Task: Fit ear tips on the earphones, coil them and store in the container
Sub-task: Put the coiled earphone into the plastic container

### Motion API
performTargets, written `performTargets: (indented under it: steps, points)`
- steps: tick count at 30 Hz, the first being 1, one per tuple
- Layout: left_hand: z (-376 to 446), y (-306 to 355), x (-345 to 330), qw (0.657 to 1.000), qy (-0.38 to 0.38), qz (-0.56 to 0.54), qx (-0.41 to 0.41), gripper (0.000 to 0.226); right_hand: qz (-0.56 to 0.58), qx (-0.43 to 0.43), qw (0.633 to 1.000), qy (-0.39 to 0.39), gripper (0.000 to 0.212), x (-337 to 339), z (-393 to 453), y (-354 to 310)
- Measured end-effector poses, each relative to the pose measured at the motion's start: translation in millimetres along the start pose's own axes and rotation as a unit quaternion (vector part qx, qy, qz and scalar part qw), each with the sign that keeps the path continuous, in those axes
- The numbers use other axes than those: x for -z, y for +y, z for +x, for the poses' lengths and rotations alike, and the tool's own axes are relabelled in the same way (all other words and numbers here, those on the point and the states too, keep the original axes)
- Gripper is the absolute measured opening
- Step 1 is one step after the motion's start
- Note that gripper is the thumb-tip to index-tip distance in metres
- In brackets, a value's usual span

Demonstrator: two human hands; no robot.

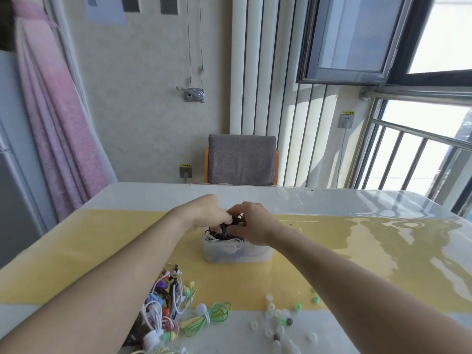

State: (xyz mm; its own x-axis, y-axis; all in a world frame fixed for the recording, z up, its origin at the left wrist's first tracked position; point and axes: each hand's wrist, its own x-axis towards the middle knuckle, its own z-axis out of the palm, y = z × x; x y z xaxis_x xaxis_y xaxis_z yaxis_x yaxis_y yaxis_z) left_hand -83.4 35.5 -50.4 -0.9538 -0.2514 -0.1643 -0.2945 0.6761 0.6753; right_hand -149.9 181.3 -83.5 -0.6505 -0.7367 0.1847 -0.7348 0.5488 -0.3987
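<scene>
Both hands, left (208, 214) and right (251, 222), pinch a dark earphone coil (231, 223) over the tub (236, 251), likely keeping it bundled for stowing.

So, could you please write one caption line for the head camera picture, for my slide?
Both hands hold dark earphones over the plastic container.

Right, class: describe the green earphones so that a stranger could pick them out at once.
Start at the yellow band across the table. On its near edge, right of the mixed earphone pile, lie the green earphones: alone, bundled in bright green cable loops.
</scene>
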Motion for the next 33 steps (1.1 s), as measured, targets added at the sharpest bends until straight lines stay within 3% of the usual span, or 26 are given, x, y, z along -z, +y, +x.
performTargets:
  steps: [3,5,8,12,15,18,21,26,29,31,33]
  points:
    - [-12,-5,5,0.996,0.017,0.085,-0.019,0.029,0.001,-0.016,1.0,-0.009,0.031,3,1,0]
    - [-13,-10,-1,0.981,0.103,0.162,-0.039,0.024,-0.004,-0.022,1.0,-0.02,0.032,6,1,-3]
    - [-15,-16,-10,0.966,0.199,0.144,-0.077,0.02,-0.006,-0.015,1.0,-0.006,0.038,7,0,-12]
    - [-14,-16,-15,0.966,0.232,0.093,-0.068,0.016,-0.004,0.044,0.999,-0.028,0.042,-5,-2,-22]
    - [-12,-19,-11,0.972,0.227,0.046,-0.032,0.028,-0.023,0.08,0.996,-0.028,0.034,-16,0,-20]
    - [-15,-23,-6,0.98,0.193,0.047,0.007,0.025,-0.032,0.112,0.993,0.004,0.035,-25,-1,-17]
    - [-19,-30,-1,0.992,0.122,0.026,0.023,0.017,-0.019,0.103,0.994,-0.032,0.03,-29,-1,-15]
    - [-31,-29,7,0.995,-0.008,-0.028,0.093,0.047,-0.024,0.016,0.991,-0.129,0.037,-19,8,-25]
    - [-33,-25,8,0.994,0.016,0.096,0.055,0.034,0.013,-0.033,0.983,-0.18,0.038,-11,12,-34]
    - [-33,-22,8,0.98,0.087,0.176,0.002,0.025,0.057,-0.049,0.979,-0.19,0.032,-8,16,-34]
    - [-31,-18,5,0.959,0.166,0.224,-0.055,0.026,0.11,-0.048,0.981,-0.152,0.037,-8,17,-26]
